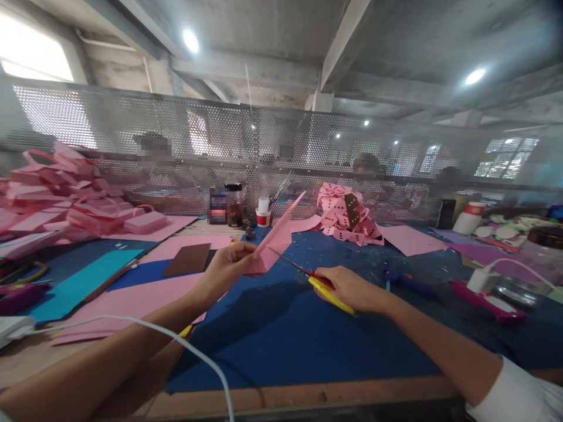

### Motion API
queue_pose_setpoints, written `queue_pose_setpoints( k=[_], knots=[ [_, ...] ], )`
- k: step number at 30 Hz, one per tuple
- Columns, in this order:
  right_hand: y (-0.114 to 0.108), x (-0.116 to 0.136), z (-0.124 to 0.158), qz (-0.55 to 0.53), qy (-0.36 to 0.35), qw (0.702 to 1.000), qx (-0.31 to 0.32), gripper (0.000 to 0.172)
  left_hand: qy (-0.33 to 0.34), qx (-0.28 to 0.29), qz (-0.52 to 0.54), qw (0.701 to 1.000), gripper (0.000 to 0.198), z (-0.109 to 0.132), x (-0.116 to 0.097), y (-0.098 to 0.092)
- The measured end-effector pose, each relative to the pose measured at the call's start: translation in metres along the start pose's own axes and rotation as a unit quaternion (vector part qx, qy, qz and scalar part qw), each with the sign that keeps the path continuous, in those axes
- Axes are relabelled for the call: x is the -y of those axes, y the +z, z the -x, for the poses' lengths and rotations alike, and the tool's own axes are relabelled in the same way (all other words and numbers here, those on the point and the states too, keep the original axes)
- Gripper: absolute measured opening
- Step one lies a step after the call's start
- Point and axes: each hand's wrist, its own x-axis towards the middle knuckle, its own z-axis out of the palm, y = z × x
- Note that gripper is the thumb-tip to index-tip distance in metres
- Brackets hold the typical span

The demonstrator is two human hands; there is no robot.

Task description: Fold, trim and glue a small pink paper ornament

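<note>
My left hand (229,265) is closed on a folded sheet of pink paper (277,237), held up above the blue mat (290,328) with its point rising to the right. My right hand (352,288) grips scissors (314,280) with yellow and red handles. Their blades reach left and up, and the tips meet the lower edge of the pink paper. Both forearms come in from the bottom of the view.
Flat pink sheets (132,296), a brown card (189,259) and a teal sheet (79,284) lie at left. Pink folded pieces pile at far left (65,193) and back centre (347,220). Jars (233,205), a cup (263,217), a white cable (189,346) and a perforated metal screen (281,152) surround them.
</note>
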Motion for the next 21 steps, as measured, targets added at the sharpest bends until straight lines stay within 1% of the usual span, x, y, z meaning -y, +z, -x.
queue_pose_setpoints(
  k=[13,21],
  knots=[
    [-0.0013,0.0022,0.0001,-0.004,0.001,1.000,0.006,0.020,-0.002,0.004,-0.003,1.000,0.028,-0.0011,0.0032,-0.0018],
    [-0.0016,0.0011,0.0003,0.000,0.001,1.000,0.007,0.018,-0.002,0.000,-0.003,1.000,0.028,0.0000,-0.0014,0.0012]
  ],
)
